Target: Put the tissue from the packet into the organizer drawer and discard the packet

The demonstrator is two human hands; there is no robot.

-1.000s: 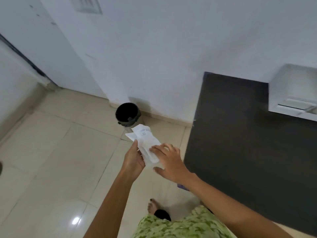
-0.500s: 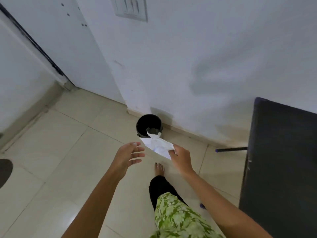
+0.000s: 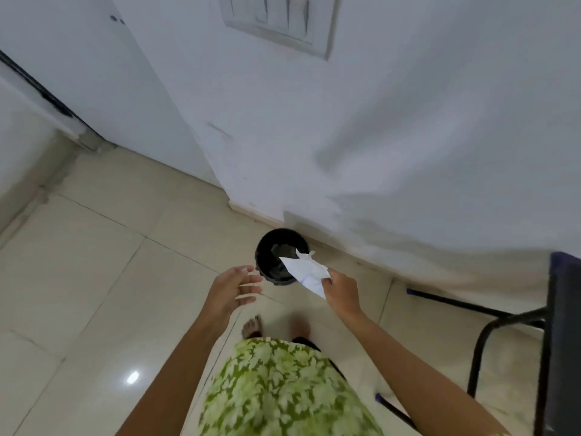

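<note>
Above the tiled floor, beside the wall, the right hand (image 3: 341, 294) pinches the crumpled white packet (image 3: 306, 272) by one edge, its free end overlapping the mouth of the black bin (image 3: 267, 247) in this view. The left hand (image 3: 231, 289) hangs just beside the bin, fingers loosely spread and holding nothing. Judged step: discarding the packet. The next move calls for carrying it squarely over the opening, then releasing the pinch.
</note>
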